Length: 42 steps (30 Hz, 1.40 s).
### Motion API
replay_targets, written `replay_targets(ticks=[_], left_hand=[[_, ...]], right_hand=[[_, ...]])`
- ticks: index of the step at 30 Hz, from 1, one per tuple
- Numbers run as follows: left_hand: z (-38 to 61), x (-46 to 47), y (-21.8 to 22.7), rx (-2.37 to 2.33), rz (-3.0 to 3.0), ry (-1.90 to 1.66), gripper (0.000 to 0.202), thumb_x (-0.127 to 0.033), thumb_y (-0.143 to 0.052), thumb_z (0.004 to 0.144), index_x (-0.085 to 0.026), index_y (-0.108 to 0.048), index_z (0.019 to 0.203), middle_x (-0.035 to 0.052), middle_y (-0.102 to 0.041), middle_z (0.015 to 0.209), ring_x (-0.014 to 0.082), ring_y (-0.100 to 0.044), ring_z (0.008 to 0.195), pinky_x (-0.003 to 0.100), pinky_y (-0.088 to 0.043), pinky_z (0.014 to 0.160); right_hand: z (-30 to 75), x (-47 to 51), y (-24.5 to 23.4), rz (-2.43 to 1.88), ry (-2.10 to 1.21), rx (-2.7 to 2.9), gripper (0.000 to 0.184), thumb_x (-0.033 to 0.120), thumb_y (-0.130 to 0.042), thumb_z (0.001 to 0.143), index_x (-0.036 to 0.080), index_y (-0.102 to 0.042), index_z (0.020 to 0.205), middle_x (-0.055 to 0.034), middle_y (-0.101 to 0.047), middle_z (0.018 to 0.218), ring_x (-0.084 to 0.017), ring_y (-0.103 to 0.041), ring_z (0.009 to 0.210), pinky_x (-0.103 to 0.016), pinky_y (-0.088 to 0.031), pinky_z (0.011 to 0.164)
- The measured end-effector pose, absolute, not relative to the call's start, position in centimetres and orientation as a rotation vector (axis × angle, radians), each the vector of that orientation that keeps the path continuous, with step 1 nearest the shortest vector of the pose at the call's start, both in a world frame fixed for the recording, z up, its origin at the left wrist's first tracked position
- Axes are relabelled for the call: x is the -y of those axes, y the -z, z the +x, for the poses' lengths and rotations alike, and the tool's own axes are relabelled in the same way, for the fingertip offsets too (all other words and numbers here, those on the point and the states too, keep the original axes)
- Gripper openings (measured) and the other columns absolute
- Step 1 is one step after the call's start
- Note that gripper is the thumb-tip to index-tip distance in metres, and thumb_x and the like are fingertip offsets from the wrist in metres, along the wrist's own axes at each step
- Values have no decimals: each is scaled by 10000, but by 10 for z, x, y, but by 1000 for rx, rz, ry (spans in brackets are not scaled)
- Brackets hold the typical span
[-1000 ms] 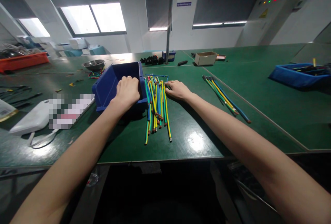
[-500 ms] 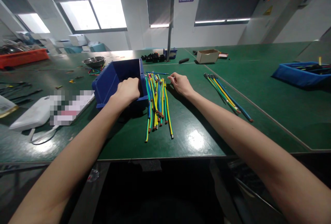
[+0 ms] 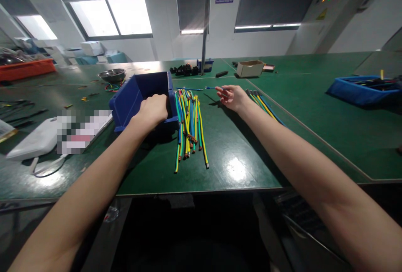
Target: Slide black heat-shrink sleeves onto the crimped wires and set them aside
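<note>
My left hand (image 3: pixel 153 110) grips the near right edge of a dark blue plastic bin (image 3: pixel 132 96) on the green table. Right beside the bin lies a bundle of yellow-green and blue wires (image 3: pixel 189 123) with bare copper ends. My right hand (image 3: pixel 234 96) hovers above the table to the right of the bundle, palm turned up, fingers pinched on a short blue wire (image 3: pixel 214 88) that sticks out to the left. A second, smaller bunch of wires (image 3: pixel 263 103) lies just right of that hand, partly hidden by my forearm.
A white bag (image 3: pixel 34 144) and a blurred flat item (image 3: pixel 82 130) lie at the left. Farther back are a metal bowl (image 3: pixel 112 74), black parts (image 3: pixel 184 70), a cardboard box (image 3: pixel 250 68) and an orange tray (image 3: pixel 25 69). A blue tray (image 3: pixel 361 90) with wires sits at the right.
My right hand left the top of the wire bundle, moved right and up, and turned palm up with a short blue wire in its fingers. My left hand stayed on the bin.
</note>
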<state>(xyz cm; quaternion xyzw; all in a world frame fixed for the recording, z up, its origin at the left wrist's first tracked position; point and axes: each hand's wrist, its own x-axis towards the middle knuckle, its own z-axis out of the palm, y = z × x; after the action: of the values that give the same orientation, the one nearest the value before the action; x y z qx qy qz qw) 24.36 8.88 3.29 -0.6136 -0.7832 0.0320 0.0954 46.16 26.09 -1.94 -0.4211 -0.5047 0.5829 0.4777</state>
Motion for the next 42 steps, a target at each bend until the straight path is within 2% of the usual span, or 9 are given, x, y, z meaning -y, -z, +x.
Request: replay_targets(ticks=[7,11,18,23,27,32,35,39,42], left_hand=[[246,-88,-34,2332,-1790,-105,399,-134,-474,815,-67,-632,1174,254,-683,1116,388,-669,1090,416,-555,845],[247,-87,-35,2335,-1802,-116,409,-116,-479,804,-65,-626,1182,255,-679,1130,391,-664,1104,423,-554,858],[246,-88,-34,2348,-1779,-101,429,-131,-485,796,-77,-633,1194,256,-686,1127,389,-662,1108,431,-553,857],[248,-87,-35,2345,-1736,-76,407,-150,-513,787,-101,-651,1167,243,-691,1134,367,-667,1096,409,-548,854],[249,-85,-36,2337,-1711,-38,371,-142,-483,822,-93,-652,1148,255,-689,1130,398,-661,1100,449,-538,841],[248,-81,-41,2213,-1525,276,408,-291,-441,946,-114,-555,1296,215,-706,1074,363,-669,1061,476,-483,924],[250,-78,-47,2079,-1502,534,420,-349,-405,985,-162,-515,1345,179,-688,1134,311,-628,1107,469,-416,1018],[263,-74,-50,1894,-1701,768,360,-344,-416,998,-215,-561,1301,112,-652,1264,250,-570,1190,408,-372,1078],[277,-74,-41,1743,-1922,826,342,-334,-414,1012,-205,-582,1281,84,-673,1238,202,-602,1134,344,-418,1024]], right_hand=[[454,-249,15,-906,-1544,1194,107,106,-507,874,207,-539,858,-26,-746,1034,-113,-684,815,-223,-512,606],[440,-243,20,-846,-1568,1178,132,67,-503,840,193,-543,841,-43,-755,943,-121,-702,856,-248,-546,728],[430,-239,25,-808,-1556,1200,197,93,-439,873,152,-612,799,-71,-739,839,-129,-701,774,-281,-567,790],[442,-245,13,-784,-1381,1229,183,-3,-512,805,158,-587,850,-3,-680,733,-108,-685,699,-284,-570,783],[469,-253,-5,-749,-1234,1246,193,52,-583,839,194,-549,965,32,-663,745,-116,-684,653,-285,-574,710],[502,-252,-29,-842,-848,1405,61,164,-511,948,177,-547,995,15,-644,732,-100,-653,591,-287,-554,678],[516,-242,-35,-872,-742,1528,152,236,-485,978,154,-603,931,-20,-647,702,-101,-613,545,-284,-519,623],[528,-226,-21,-858,-594,1683,138,215,-605,910,168,-679,804,-29,-669,733,-109,-621,688,-256,-483,699],[525,-215,-2,-816,-450,1878,201,182,-512,940,202,-679,1050,-10,-682,793,-125,-619,692,-261,-467,667]])
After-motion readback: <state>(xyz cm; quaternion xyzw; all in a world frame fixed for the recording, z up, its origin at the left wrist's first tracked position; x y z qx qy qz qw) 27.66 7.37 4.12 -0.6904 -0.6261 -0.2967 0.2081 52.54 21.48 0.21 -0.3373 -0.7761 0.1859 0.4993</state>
